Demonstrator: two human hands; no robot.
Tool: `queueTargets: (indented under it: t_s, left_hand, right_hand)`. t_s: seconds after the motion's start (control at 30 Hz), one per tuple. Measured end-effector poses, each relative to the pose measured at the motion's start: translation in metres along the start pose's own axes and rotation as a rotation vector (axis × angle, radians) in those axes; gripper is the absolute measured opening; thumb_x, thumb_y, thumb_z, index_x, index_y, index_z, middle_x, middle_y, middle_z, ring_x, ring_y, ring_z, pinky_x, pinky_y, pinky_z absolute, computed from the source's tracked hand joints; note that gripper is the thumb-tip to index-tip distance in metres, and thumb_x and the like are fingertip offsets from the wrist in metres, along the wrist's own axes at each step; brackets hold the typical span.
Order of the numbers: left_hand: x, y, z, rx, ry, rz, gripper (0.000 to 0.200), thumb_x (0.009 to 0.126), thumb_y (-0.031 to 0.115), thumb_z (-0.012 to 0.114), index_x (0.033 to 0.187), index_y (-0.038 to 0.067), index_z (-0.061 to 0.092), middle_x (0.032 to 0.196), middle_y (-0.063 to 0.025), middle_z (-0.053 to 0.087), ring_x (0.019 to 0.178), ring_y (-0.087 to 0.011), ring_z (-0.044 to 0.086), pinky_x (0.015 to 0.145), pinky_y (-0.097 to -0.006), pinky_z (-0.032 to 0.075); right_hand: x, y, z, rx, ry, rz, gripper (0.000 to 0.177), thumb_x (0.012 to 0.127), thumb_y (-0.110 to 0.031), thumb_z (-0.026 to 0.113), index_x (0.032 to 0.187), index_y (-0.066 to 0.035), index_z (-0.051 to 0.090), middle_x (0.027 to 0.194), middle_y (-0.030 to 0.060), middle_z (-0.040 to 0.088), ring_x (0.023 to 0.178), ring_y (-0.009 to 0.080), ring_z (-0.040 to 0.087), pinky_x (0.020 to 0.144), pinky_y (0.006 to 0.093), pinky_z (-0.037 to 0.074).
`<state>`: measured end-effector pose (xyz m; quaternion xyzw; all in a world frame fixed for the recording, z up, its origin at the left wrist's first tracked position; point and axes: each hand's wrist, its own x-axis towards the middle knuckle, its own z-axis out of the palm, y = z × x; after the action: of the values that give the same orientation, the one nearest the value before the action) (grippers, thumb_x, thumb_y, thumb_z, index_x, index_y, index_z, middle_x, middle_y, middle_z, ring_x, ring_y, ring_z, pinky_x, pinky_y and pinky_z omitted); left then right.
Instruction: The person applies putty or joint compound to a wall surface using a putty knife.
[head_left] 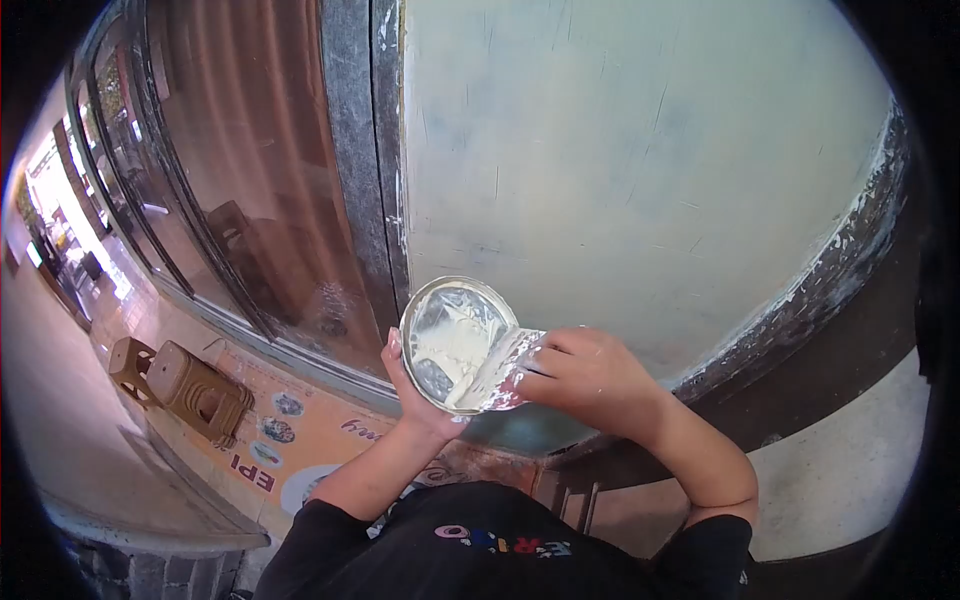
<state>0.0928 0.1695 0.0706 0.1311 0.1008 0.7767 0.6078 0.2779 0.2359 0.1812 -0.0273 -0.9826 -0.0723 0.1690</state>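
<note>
My left hand (418, 398) is wrapped around the lower left side of a round tin (408, 340), tilted so that its inside faces me. White putty (460, 342) is smeared over the bottom of the tin. In my right hand (590, 372) is a flat putty scraper (508, 365), its face streaked with white paste. The scraper's edge reaches over the tin's right rim and touches or nearly touches the putty. My fingers cover the scraper's right end. White smears show on my left fingertips and palm heel.
A pale, scuffed wall panel (620, 180) with a dark frame (362, 150) stands before me. Glass windows with a brown curtain (245, 120) are at left. Stacked brown plastic stools (195, 385) stand on the floor near an orange printed banner (320, 410).
</note>
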Motion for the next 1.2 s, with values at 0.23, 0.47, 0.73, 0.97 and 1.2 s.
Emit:
queueTargets:
  t_s: [0.23,0.47,0.73,0.97,1.2]
  left_hand:
    - [-0.010,-0.005,0.006,0.030,0.086,0.131,0.081,0.084,0.073,0.036,0.137,0.012,0.044,0.135,-0.0114,0.050,0.121,-0.0320,0.051,0.101,-0.0467,0.042]
    - [-0.008,-0.018,-0.024,0.146,0.095,0.324,0.082,0.084,0.073,0.035,0.136,0.011,0.045,0.132,-0.0089,0.051,0.119,-0.0273,0.051,0.100,-0.0420,0.042]
    - [-0.009,-0.002,-0.017,0.068,0.034,0.197,0.083,0.082,0.076,0.038,0.139,0.017,0.043,0.138,-0.0085,0.047,0.124,-0.0301,0.048,0.104,-0.0476,0.040]
    - [-0.005,0.007,-0.009,-0.059,0.032,0.078,0.080,0.084,0.072,0.038,0.139,0.014,0.043,0.138,-0.0091,0.047,0.124,-0.0311,0.048,0.103,-0.0477,0.040]
    - [-0.001,0.017,-0.011,-0.096,0.043,-0.027,0.082,0.083,0.074,0.038,0.139,0.015,0.044,0.137,-0.0094,0.049,0.122,-0.0333,0.049,0.102,-0.0494,0.041]
  right_hand:
    - [0.008,-0.009,0.020,-0.055,0.152,-0.033,0.015,0.070,-0.015,0.064,0.084,-0.017,0.058,0.073,-0.0005,0.047,0.072,0.0168,0.055,0.054,0.0306,0.050]
    - [0.026,-0.020,0.034,-0.019,0.151,0.154,0.018,0.073,-0.012,0.064,0.091,-0.013,0.061,0.078,0.0026,0.055,0.074,0.0204,0.058,0.057,0.0328,0.053]
    - [0.030,-0.005,0.000,0.418,0.439,0.384,0.014,0.086,-0.011,0.064,0.096,-0.002,0.060,0.080,0.0146,0.062,0.072,0.0328,0.062,0.064,0.0378,0.049]
    - [0.031,-0.005,0.021,0.516,0.391,0.483,0.020,0.093,-0.019,0.058,0.098,0.000,0.057,0.081,0.0185,0.060,0.072,0.0348,0.061,0.068,0.0391,0.049]
    - [0.040,-0.001,0.020,0.501,0.389,0.602,0.024,0.094,-0.024,0.056,0.099,-0.001,0.054,0.082,0.0218,0.061,0.076,0.0411,0.060,0.068,0.0424,0.048]
